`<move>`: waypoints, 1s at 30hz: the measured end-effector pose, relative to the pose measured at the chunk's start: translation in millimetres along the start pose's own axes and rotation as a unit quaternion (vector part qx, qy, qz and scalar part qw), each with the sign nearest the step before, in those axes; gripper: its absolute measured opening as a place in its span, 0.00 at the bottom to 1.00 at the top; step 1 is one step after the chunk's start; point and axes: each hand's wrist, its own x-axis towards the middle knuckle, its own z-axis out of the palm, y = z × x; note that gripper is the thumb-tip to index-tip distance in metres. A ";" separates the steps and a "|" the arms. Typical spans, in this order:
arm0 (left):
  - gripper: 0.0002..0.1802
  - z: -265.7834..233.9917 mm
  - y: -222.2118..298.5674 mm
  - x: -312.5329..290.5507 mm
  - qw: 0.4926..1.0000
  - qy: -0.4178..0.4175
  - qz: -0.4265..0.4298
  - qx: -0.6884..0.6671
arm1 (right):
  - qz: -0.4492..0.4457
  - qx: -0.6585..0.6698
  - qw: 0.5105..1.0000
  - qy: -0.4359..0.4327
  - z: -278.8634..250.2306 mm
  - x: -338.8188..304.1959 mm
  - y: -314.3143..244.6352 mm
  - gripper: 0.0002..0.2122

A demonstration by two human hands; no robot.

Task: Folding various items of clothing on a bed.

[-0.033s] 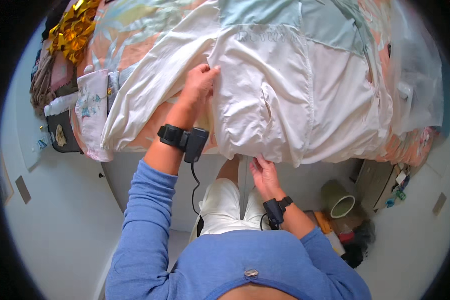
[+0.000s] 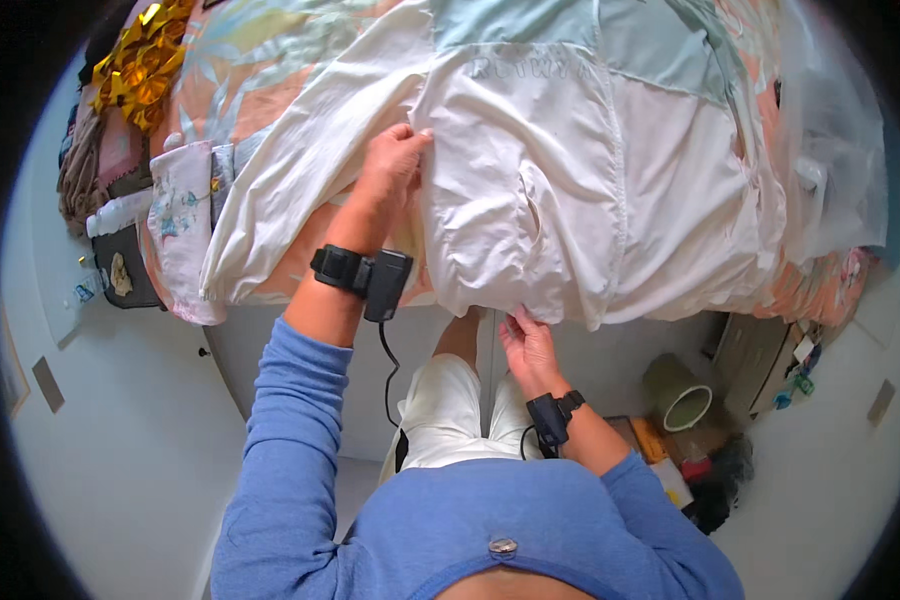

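A white jacket (image 2: 505,170) with a pale green upper panel and a front seam lies spread on a bed. Its long white sleeve (image 2: 300,170) slants down to the left. My left hand (image 2: 395,160) pinches the jacket's side edge, just below where the sleeve joins. At the bottom hem, my right hand (image 2: 528,345) grips the cloth between thumb and fingers, palm turned up. A slit like a pocket opening shows between the hands, in wrinkled fabric. Both wrists carry black strapped devices.
The bed has a peach and green patterned cover (image 2: 235,85). Gold ribbon bows (image 2: 140,75), a folded floral cloth (image 2: 180,205) and a white bottle (image 2: 120,213) are at the left. Clear plastic (image 2: 835,150) hangs at the right. A green bin (image 2: 680,395) stands below, beside a drawer unit (image 2: 755,355).
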 end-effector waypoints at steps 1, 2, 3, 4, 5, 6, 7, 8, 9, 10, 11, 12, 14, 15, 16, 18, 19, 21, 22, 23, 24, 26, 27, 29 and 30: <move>0.11 0.0 0.1 4.6 1.000 0.010 -0.004 -0.012 | 0.007 0.011 1.000 0.007 -2.5 -1.6 1.2 0.16; 0.11 -0.5 0.5 8.5 0.999 0.012 -0.008 -0.036 | 0.017 0.028 0.999 0.020 -5.1 -3.8 1.7 0.16; 0.10 -2.5 1.4 10.6 1.000 0.013 -0.005 -0.026 | -0.001 0.001 1.000 -0.012 -8.4 -8.0 1.6 0.17; 0.10 -5.1 2.7 11.6 1.000 0.016 -0.007 -0.018 | -0.015 -0.021 0.999 -0.039 -10.2 -11.1 1.8 0.17; 0.10 -6.7 3.6 11.7 0.999 0.029 -0.020 -0.009 | -0.016 -0.031 0.997 -0.067 -10.5 -11.9 1.2 0.18; 0.11 -7.9 4.5 11.3 1.000 0.013 -0.022 -0.001 | -0.015 -0.048 0.994 -0.094 -9.0 -11.7 0.6 0.19; 0.12 -10.3 5.2 9.7 0.999 0.006 -0.037 0.008 | -0.002 -0.051 0.991 -0.121 -5.5 -9.5 -0.1 0.20; 0.12 -11.4 5.7 8.4 0.999 0.000 -0.051 0.018 | 0.008 -0.046 0.989 -0.138 -1.3 -6.4 -2.8 0.21; 0.13 -11.1 5.1 7.6 0.999 -0.003 -0.048 0.019 | 0.012 -0.070 0.986 -0.151 5.9 -3.4 -2.4 0.21; 0.13 -11.0 4.6 6.8 0.999 -0.006 -0.044 0.019 | 0.010 -0.087 0.984 -0.155 13.9 -0.6 -2.8 0.22; 0.14 -11.0 4.2 7.1 0.999 -0.011 -0.039 0.020 | 0.008 -0.103 0.982 -0.157 20.3 -0.1 -5.5 0.22; 0.13 -11.4 3.5 7.3 0.999 -0.014 -0.029 0.020 | 0.025 -0.202 0.962 -0.182 25.2 -2.8 -8.8 0.23; 0.13 -13.9 2.2 8.3 0.999 -0.028 -0.007 0.017 | 0.050 -0.388 0.893 -0.223 29.9 -13.2 -17.6 0.25; 0.13 -17.8 2.3 7.8 0.998 -0.039 -0.010 0.055 | 0.141 -0.481 0.826 -0.258 28.9 -22.5 -20.7 0.30; 0.12 -23.9 3.1 6.5 0.994 -0.056 -0.010 0.089 | 0.159 -0.510 0.789 -0.302 25.3 -32.6 -23.8 0.30; 0.12 -34.3 1.6 2.8 0.991 -0.073 -0.008 0.111 | 0.132 -0.348 0.839 -0.398 23.8 -47.5 -8.4 0.26; 0.12 -38.2 -1.0 -0.4 0.992 -0.074 -0.008 0.099 | 0.175 -0.343 0.850 -0.359 22.2 -47.2 -1.9 0.25; 0.14 -43.7 -2.2 -1.9 0.993 -0.035 -0.035 0.111 | 0.230 -0.307 0.867 -0.317 19.2 -39.6 15.5 0.23; 0.15 -44.3 -2.3 -1.2 0.997 -0.050 -0.027 0.056 | 0.254 -0.270 0.872 -0.319 17.5 -32.7 23.6 0.23; 0.15 -44.2 -1.9 -0.4 0.998 -0.049 -0.031 0.007 | 0.280 -0.250 0.876 -0.303 16.6 -25.1 31.5 0.23; 0.16 -42.4 -1.5 1.9 0.996 -0.069 -0.029 -0.050 | 0.300 -0.221 0.882 -0.290 15.2 -18.2 37.6 0.23; 0.14 -38.4 2.0 8.0 0.978 -0.083 -0.037 -0.186 | 0.340 -0.197 0.870 -0.298 9.4 -10.9 46.5 0.26; 0.13 -35.7 2.9 10.2 0.961 -0.114 -0.036 -0.249 | 0.365 -0.173 0.864 -0.301 6.5 -9.1 49.6 0.26; 0.10 -27.8 -1.0 12.4 0.944 -0.038 -0.005 -0.326 | 0.393 -0.119 0.853 -0.322 -0.7 -8.3 52.5 0.27; 0.09 -27.0 -2.9 11.1 0.948 0.002 0.038 -0.317 | 0.392 -0.116 0.861 -0.303 -4.0 -7.7 52.9 0.27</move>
